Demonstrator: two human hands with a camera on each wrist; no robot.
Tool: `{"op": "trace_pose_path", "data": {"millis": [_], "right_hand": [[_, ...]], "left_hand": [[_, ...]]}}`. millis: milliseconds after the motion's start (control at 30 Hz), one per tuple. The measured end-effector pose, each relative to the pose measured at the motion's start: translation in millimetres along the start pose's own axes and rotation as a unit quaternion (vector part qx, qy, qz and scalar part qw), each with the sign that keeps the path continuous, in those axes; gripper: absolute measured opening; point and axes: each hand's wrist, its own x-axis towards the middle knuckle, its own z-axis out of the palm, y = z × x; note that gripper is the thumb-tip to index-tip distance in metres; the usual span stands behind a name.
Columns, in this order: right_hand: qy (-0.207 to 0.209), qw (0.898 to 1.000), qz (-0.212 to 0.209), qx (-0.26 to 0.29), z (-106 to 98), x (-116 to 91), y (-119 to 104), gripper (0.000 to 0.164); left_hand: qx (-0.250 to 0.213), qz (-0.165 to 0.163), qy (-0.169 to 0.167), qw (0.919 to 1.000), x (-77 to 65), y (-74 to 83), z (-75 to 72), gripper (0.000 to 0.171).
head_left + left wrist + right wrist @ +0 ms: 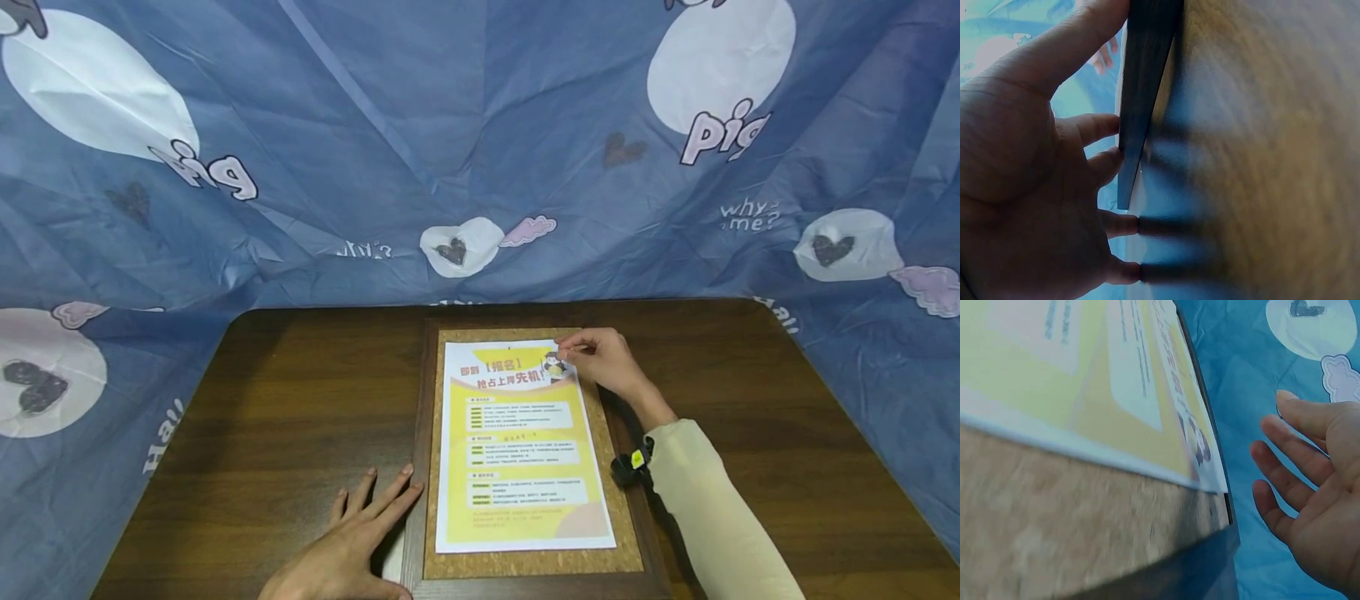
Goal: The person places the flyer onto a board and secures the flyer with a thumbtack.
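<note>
- A printed poster (525, 450) lies face up on a corkboard (480, 567), right of centre in the lower half of the head view; bare cork shows all round it inside the dark wooden border (525, 588).
- The right hand (606, 358) is at the poster's upper right corner, just right of centre in the head view. Its fingers bend in and the thumb and forefinger tips come close together; whether they grasp paper or something small, I cannot tell.
- In the right wrist view that hand shows at the right edge, seemingly raised above the poster, its other fingers loosely bent.
- The left hand (341, 550), at the bottom left of centre in the head view, grasps nothing: its fingers are spread, some touching the border's left side, others resting on the table (300, 392).
- A small dark mark (509, 347) sits at the poster's top middle; it may be a fastener, but is too small to tell.
- The step in hand looks like settling or fixing that upper right corner.
- The next move likely calls for light, exact pressure there, with the left hand steadying the border so that the poster does not skew.
</note>
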Motion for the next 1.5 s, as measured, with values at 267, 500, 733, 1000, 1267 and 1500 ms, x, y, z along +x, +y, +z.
{"op": "trace_pose_path", "data": {"millis": [267, 500, 733, 1000, 1267, 1500], "right_hand": [[0.000, 1.000, -0.006, -0.001, 17.1, 18.4, -10.5, 0.013], [0.019, 1.000, 0.011, 0.008, 34.3, 31.1, -23.8, 0.011], [0.037, 0.998, 0.048, 0.003, 46.3, 39.3, -32.3, 0.008], [0.044, 0.997, 0.067, -0.014, 49.3, 44.2, -35.4, 0.012], [0.038, 0.996, 0.078, -0.018, 54.8, 48.0, -34.2, 0.013], [0.043, 0.996, 0.077, 0.010, 56.3, 50.6, -30.6, 0.014]], "left_hand": [[-0.005, -0.002, -0.002, 1.0000, -0.7, -0.8, 0.2, 0.116], [-0.009, -0.001, -0.004, 1.0000, -0.4, -0.7, 0.0, 0.116], [0.001, -0.003, -0.002, 1.0000, -0.2, -0.6, 1.0, 0.117], [-0.007, -0.001, -0.001, 1.0000, -0.7, -0.5, 0.3, 0.117], [-0.017, 0.000, 0.001, 0.9999, -2.8, 0.0, 0.0, 0.117], [-0.014, -0.001, 0.003, 0.9999, -3.5, 0.8, 0.6, 0.117]]}}
